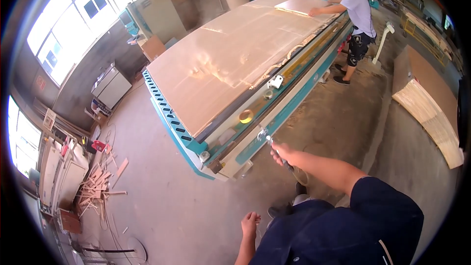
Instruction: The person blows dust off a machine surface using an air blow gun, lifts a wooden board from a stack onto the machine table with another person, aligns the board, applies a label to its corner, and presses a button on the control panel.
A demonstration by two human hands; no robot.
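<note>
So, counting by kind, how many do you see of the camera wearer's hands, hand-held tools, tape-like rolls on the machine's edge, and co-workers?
Wearer's hands: 2 (left hand, right hand)
Hand-held tool: 1 (metallic tool in the right hand)
Tape-like rolls: 2 (yellow roll, smaller greyish roll)
Co-worker: 1 (person in light shirt)
Total: 6

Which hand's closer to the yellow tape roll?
Right. The right hand, gripping the air gun, is just off the machine's edge near the yellow tape roll; the left hand is farther back, low by the body.
</note>
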